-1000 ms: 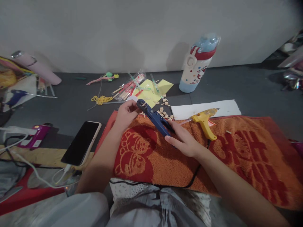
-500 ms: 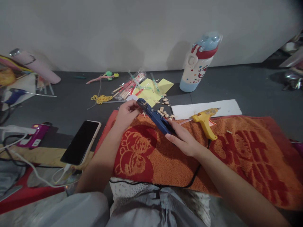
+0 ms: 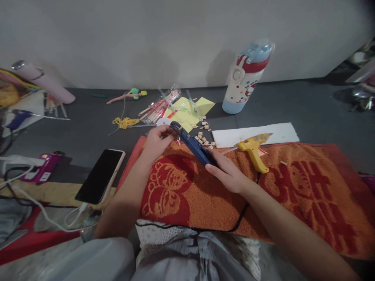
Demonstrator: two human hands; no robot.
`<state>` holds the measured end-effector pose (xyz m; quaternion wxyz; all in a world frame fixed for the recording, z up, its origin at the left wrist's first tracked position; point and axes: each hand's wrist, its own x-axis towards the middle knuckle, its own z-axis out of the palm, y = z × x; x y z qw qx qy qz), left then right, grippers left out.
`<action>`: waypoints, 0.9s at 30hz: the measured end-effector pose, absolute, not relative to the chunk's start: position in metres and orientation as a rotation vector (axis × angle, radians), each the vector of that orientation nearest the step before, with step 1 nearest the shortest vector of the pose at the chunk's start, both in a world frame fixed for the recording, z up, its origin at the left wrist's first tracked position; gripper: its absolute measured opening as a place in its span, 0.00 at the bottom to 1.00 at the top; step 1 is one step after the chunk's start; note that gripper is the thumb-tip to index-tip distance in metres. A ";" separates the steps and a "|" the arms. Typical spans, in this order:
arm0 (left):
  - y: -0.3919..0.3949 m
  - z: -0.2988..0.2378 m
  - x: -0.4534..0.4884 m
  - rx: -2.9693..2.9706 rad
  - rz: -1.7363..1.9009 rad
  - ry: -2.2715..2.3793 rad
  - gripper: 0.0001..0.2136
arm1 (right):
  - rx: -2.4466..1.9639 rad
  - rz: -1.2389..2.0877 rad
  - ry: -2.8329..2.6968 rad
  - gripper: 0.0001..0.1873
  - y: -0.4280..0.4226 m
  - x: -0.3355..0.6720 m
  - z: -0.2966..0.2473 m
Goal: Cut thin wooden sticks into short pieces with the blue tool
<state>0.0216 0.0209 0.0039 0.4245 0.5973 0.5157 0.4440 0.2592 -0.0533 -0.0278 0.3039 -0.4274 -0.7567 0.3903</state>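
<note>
While the right hand point(image 3: 230, 173) grasps its handles, one blue hand cutter point(image 3: 193, 147) slants above the left part of an orange towel point(image 3: 211, 199), head pointing away and to the left. Left hand point(image 3: 158, 141): fingers bunched at the cutter's head; whether they grip anything cannot be told. Pale sliver of wood point(image 3: 180, 128): one, at the cutter's head. Cut wooden pieces point(image 3: 200, 138): loose cluster, just beyond the tool, near the towel's far edge. Yellow glue gun point(image 3: 252, 151): lying to the right, its nozzle over a white board point(image 3: 283, 132). Step in hand, as judged: setting wood at the cutter's head. Next move, as judged: calls for steady alignment, left fingertips clear of the head, and an even right-hand squeeze.
</note>
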 end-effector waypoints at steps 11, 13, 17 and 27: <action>0.020 0.005 0.024 1.548 1.150 1.339 0.10 | -1.153 1.051 -1.989 0.31 -0.054 0.259 -0.029; 0.020 0.003 0.025 1.562 1.160 1.364 0.09 | -1.160 1.067 -1.986 0.32 -0.053 0.259 -0.028; 0.018 -0.001 0.030 1.566 1.197 1.407 0.07 | -1.147 1.084 -1.972 0.32 -0.053 0.258 -0.028; 0.014 0.000 0.039 1.534 1.247 1.443 0.08 | -1.163 1.045 -1.937 0.28 -0.053 0.256 -0.030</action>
